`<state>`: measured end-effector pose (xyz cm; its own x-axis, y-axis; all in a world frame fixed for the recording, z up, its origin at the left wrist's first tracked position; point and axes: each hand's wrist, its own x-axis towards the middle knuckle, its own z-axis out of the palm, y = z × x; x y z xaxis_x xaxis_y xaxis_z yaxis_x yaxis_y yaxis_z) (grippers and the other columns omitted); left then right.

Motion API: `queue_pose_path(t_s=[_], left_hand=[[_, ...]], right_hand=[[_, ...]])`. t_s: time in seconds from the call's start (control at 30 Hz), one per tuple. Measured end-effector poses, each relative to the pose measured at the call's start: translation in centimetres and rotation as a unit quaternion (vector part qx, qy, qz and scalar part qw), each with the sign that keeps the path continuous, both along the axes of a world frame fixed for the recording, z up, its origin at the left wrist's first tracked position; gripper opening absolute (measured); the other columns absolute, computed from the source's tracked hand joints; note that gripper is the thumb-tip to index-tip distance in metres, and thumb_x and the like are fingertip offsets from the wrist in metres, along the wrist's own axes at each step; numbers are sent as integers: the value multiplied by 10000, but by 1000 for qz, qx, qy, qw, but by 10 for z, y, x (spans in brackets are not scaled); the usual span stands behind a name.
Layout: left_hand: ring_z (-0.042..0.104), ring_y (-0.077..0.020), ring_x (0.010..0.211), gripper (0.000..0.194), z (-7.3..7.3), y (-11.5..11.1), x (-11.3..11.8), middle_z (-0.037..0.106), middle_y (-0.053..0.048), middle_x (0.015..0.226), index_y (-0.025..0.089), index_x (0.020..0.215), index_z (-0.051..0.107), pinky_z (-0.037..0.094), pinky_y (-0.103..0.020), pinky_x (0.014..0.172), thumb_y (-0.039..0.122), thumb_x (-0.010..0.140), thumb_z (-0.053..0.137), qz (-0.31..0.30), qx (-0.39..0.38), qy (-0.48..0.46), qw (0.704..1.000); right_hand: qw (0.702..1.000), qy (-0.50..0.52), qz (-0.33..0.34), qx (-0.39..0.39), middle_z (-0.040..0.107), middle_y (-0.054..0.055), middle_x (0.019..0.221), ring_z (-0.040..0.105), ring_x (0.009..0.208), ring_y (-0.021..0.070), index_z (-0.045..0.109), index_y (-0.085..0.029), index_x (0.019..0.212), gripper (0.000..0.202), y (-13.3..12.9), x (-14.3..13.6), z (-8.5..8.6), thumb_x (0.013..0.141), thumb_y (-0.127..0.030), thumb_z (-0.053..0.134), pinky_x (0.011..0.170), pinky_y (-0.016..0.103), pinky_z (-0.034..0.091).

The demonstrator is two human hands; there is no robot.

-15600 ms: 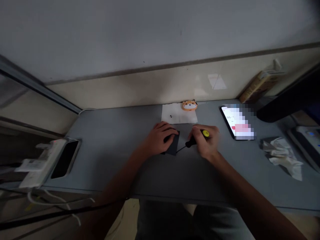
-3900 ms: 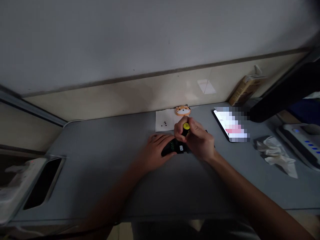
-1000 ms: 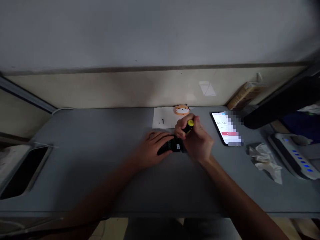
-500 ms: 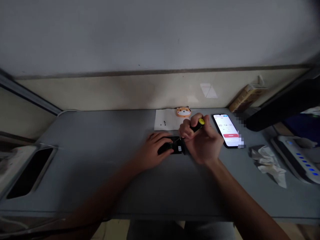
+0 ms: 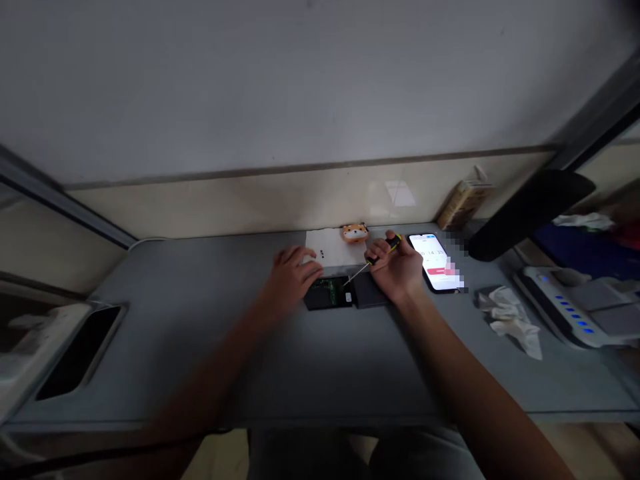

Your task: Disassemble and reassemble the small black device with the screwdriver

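In my right hand (image 5: 395, 270) is a screwdriver (image 5: 384, 250) with a black and yellow handle. Its thin metal shaft slants down to the left, and the tip is at a black electronic device (image 5: 315, 300). A green circuit board (image 5: 327, 288) shows inside that device, with a small white label near its right side. A dark flat panel (image 5: 370, 291) lies against its right end, partly under my right hand. My left hand (image 5: 293, 277) is over the device's upper left corner, fingers curved and apart, with nothing visible in them.
Behind the device, a white paper (image 5: 335, 257) carries several tiny dark screws (image 5: 322, 254) and an orange animal-faced case (image 5: 355, 233). To the right are a lit phone (image 5: 433, 263), crumpled tissue (image 5: 510, 320), a power strip (image 5: 565, 307), a box (image 5: 463, 203) and a black cylinder (image 5: 530, 213).
My left hand has lifted off the device and shifted left, uncovering the circuit board. My right hand has tilted the screwdriver so its shaft shows. The view has shifted slightly.
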<state>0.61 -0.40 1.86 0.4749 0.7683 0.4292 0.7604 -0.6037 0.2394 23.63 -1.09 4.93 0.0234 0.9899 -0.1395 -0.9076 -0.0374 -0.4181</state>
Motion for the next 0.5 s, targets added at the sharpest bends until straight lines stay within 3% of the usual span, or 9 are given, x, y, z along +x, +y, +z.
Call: queue_pose_path(t_s=[0.13, 0.3, 0.4, 0.5], left_hand=[[559, -253, 1121, 168, 12, 33, 28, 689, -68, 1149, 256, 970, 791, 393, -406, 975, 305, 983, 631, -38, -5, 52, 998], [552, -264, 1121, 117, 13, 58, 55, 680, -79, 1139, 239, 913, 800, 398, -403, 952, 278, 938, 692, -69, -13, 90, 994], [572, -262, 1107, 138, 11, 57, 53, 685, -84, 1118, 226, 921, 793, 416, -404, 954, 268, 950, 665, -60, -19, 68, 996], [610, -229, 1011, 231, 11, 44, 35, 689, -77, 1016, 204, 953, 762, 450, -370, 929, 273, 1003, 547, -43, -31, 1, 999]], right_hand=[[999, 3, 27, -31, 375, -38, 546, 357, 454, 110, 510, -214, 724, 410, 5, 9, -6, 1042, -281, 260, 484, 212, 403], [997, -18, 68, -23, 392, -43, 553, 356, 446, 111, 510, -219, 738, 328, 6, 13, -6, 1022, -292, 363, 460, 215, 391], [999, -1, 47, -22, 388, -46, 547, 351, 446, 115, 511, -223, 730, 311, 6, 14, -6, 1008, -309, 403, 458, 224, 388], [1000, 3, -7, -16, 378, -43, 535, 356, 456, 115, 511, -220, 708, 341, 4, 16, -4, 1004, -317, 373, 475, 227, 390]])
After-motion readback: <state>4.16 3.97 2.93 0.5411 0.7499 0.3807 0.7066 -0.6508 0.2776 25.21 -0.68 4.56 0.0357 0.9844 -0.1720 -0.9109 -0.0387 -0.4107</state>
